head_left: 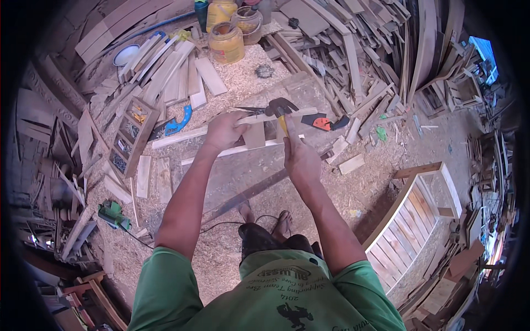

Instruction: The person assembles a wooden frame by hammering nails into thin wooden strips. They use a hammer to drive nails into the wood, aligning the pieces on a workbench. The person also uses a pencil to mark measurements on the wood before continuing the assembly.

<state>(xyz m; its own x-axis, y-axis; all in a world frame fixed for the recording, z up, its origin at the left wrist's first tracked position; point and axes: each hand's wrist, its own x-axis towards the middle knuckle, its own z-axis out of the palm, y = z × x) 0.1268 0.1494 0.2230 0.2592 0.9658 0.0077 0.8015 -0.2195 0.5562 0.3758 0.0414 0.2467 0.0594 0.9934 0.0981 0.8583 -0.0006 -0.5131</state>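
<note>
My right hand (302, 159) is closed round the yellow handle of a claw hammer (281, 107). The dark hammer head is over a long wooden strip (185, 135) near its right end. My left hand (223, 131) grips that strip, its thumb beside a short flat wooden block (255, 135). The block spans from the strip to a second, nearer strip (223, 153). These pieces lie on a worn wooden workbench (254, 176). A dark pointed thing shows just beyond my left fingers; I cannot make out whether they touch it.
Left are a blue-handled saw (178, 121), a divided wooden box (131, 135) of nails and a green power tool (114, 214) with a cord. An orange-and-black-handled saw (326, 122) lies right. Yellow jars (226, 44) stand behind. A slatted wooden frame (406, 220) is at lower right.
</note>
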